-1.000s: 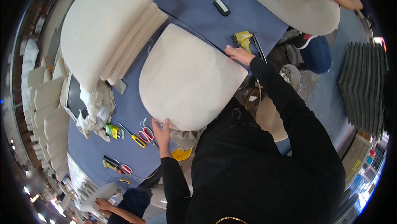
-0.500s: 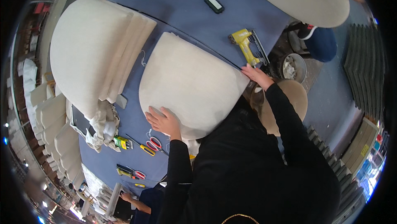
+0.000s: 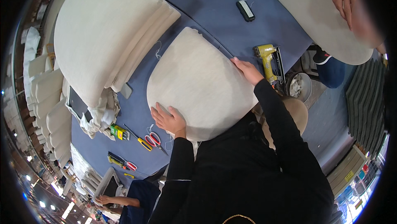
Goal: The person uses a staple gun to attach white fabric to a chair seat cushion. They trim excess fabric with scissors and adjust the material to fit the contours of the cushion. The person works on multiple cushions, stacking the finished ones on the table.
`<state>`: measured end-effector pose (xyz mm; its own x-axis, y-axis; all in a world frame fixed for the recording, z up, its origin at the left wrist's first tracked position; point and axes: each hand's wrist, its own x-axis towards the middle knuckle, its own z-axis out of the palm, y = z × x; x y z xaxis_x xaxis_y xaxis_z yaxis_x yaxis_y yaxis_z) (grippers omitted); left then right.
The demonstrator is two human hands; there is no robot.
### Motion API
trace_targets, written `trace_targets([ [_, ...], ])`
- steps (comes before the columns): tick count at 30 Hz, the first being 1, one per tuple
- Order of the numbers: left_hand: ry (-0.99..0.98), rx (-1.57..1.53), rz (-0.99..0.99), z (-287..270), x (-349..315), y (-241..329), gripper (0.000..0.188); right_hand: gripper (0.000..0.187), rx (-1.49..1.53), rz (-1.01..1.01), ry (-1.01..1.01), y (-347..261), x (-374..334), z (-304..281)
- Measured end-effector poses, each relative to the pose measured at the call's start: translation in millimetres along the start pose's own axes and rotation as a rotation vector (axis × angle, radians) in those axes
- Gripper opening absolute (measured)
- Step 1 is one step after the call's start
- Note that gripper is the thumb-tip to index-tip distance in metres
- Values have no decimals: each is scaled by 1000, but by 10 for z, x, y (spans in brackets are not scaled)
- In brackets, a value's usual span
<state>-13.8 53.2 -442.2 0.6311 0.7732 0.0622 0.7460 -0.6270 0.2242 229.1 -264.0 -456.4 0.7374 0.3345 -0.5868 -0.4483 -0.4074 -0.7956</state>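
A cream fabric-covered pad, probably a chair seat, lies in front of me on the blue-grey table. Its outline is rounded, with a narrower far end. My left hand rests on its near left edge, fingers spread over the fabric. On the right edge lies my right hand, its fingers stretched along the rim; the thumb's grip is not plain. Just right of that hand is a yellow staple gun. To the left of the pad stands a stack of similar cream pads.
Scissors, a screwdriver and a green-yellow box lie near left. A black block sits farther back. Another person's hand touches a cream panel at far right. A scrap bucket stands below the table edge.
My right hand has slid from the pad's right corner farther up along its edge. My left hand stays at the near left edge. The whole view has shifted.
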Motion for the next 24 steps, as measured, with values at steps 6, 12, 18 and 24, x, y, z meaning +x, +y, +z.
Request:
trace_targets([
  [6, 28, -37, 31, 31, 15, -84, 70, 86, -187, -96, -79, -169, 40, 80],
  [12, -64, -192, 128, -132, 76, -288, 79, 94, -398, -36, 45, 20, -233, 53],
  [18, -291, -1098, -653, -34, 196, -860, 93, 82, -358, -195, -147, -1368, -1111, -28],
  [24, -882, -1644, -545, -284, 357, -230, 89, 53, -207, -821, -151, -2675, -2370, 248],
])
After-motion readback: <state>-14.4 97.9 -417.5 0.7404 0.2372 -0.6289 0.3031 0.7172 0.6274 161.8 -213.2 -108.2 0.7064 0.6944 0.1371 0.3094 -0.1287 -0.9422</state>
